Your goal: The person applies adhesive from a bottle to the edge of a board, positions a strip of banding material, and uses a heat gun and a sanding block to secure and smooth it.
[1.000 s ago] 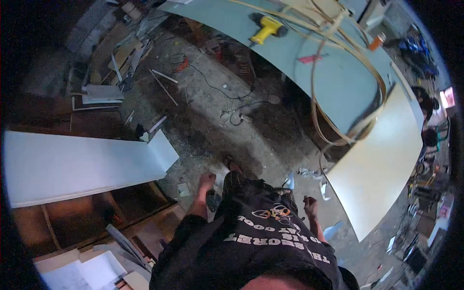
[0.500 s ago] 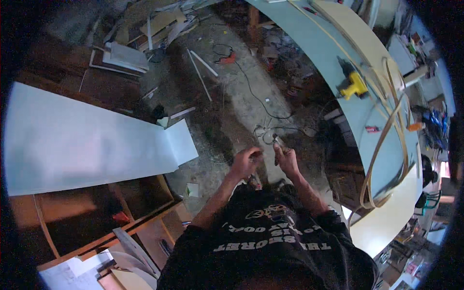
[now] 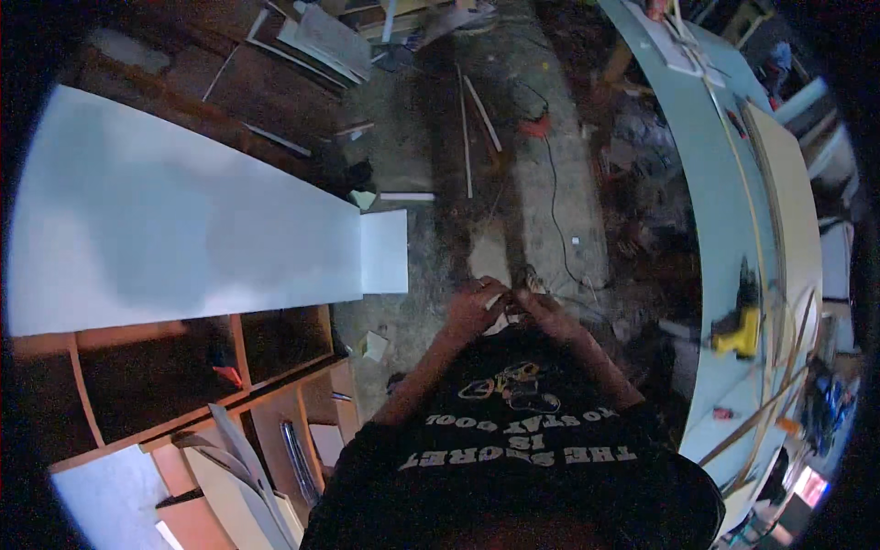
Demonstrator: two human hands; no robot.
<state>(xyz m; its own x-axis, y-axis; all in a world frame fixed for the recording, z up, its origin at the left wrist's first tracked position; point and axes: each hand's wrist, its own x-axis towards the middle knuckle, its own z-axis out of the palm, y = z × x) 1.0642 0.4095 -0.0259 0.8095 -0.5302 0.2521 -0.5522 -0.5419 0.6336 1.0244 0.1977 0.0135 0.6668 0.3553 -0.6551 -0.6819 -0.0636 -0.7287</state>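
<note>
My left hand (image 3: 472, 312) and my right hand (image 3: 544, 313) meet in front of my body, their fingers bent inward and almost touching. Both look closed around something small. The fingers and the dim light hide what it is, though a pale patch shows between the hands. Beneath them lies the concrete floor (image 3: 559, 211).
A yellow drill (image 3: 738, 332) rests on a long pale-blue panel (image 3: 674, 137) at right, near curled edging strips (image 3: 765, 412). At left, a large white panel (image 3: 202, 220) lies over an open wooden cabinet (image 3: 240, 353). A cord (image 3: 555, 183) crosses the floor.
The hands have come together. My right hand held up a small pale piece with a dark end, which I can no longer make out. The view has turned, shifting the surroundings.
</note>
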